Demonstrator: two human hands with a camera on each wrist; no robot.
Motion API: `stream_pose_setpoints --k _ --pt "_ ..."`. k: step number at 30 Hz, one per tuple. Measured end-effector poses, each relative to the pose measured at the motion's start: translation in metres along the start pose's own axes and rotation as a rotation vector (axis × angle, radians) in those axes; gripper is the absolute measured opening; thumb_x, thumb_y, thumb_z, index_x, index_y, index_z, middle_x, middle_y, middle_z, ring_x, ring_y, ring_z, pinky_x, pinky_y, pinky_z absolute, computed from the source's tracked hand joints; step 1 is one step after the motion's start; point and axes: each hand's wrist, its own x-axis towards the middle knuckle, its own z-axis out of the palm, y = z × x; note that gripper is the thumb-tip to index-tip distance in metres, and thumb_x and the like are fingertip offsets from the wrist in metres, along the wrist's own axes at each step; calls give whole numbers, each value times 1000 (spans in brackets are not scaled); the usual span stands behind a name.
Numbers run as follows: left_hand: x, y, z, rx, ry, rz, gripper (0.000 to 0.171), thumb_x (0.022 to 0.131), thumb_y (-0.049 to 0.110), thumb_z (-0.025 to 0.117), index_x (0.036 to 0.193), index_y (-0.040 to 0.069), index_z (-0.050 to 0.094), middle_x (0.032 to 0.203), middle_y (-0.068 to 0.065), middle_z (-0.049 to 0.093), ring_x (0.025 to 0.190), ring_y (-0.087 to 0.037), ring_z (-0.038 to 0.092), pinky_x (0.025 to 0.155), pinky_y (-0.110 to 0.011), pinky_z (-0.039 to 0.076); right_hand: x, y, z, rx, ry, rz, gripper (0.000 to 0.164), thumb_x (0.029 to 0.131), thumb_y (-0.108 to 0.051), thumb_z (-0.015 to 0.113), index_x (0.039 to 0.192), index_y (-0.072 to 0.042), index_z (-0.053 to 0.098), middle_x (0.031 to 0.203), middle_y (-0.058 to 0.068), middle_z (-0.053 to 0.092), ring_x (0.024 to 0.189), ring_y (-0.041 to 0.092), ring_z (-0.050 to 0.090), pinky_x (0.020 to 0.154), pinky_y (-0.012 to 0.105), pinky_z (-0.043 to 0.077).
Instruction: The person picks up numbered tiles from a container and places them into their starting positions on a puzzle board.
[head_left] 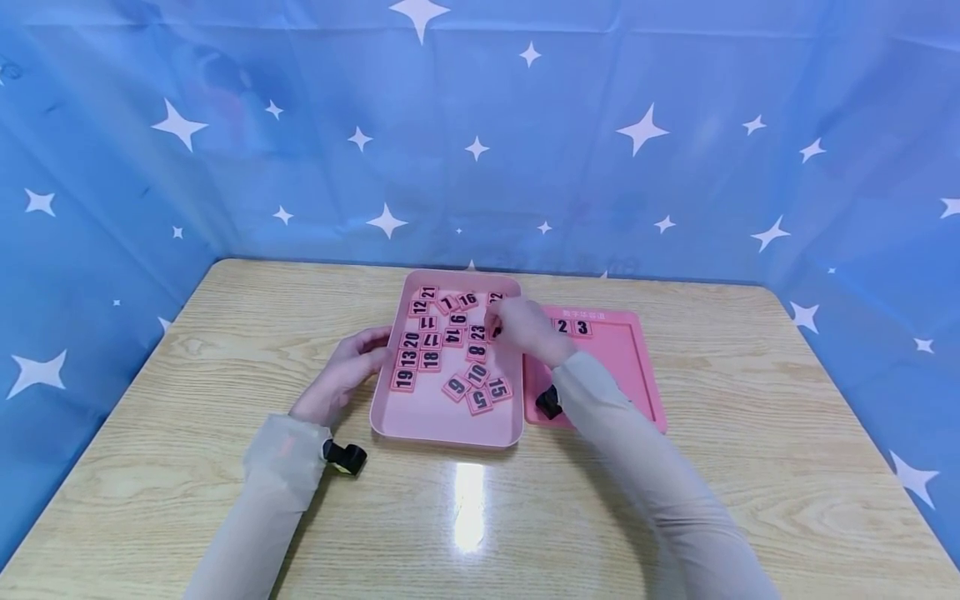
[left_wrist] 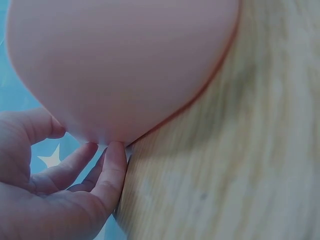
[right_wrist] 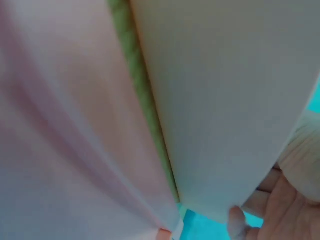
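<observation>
At pale tray's (head_left: pixel 442 423) R edge, R hand (head_left: pixel 525 327) over no. tiles (head_left: pixel 477 374), can't tell if pinching; L hand (head_left: pixel 341 375), fingers spread, only touches tray: knock could prob. skew it

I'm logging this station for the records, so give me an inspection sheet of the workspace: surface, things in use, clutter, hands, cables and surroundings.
Surface: wood-grain table, with a bright reflection near the front.
Job's things: pink tray holding number tiles, some turned sideways; pink board to its right, with tiles 2 and 3 readable near its top edge.
Clutter: nothing seen.
Hands: left hand touches the tray's left side; right hand is over the tray's right side, its grip unclear. A black device sits at each wrist.
Cables: nothing seen.
Surroundings: blue backdrop with white stars.
</observation>
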Motion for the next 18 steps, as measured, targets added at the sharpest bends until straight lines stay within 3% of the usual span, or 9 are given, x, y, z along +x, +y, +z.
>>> stream_pose_setpoints --k 7,12,18 --pt "0 0 0 5 5 -3 53 87 0 51 138 -6 37 132 -24 45 114 -29 46 88 -23 44 -1 0 5 -1 26 -8 23 75 4 67 92 -11 69 90 1 69 89 19 62 89 45 39" --pt "1 -2 0 6 1 -3 53 87 0 51 138 -7 37 132 -24 45 114 -29 46 90 -25 44 -3 7 5 34 11 -25 26 71 3 69 94 -8 67 91 3 68 89 20 62 88 40 45" --pt "1 -1 0 4 8 -10 54 87 0 51 138 -5 38 131 -22 46 114 -28 46 91 -28 44 -4 7 1 16 -23 1 24 72 1 70 95 -8 66 93 4 67 90 22 61 93 49 39"
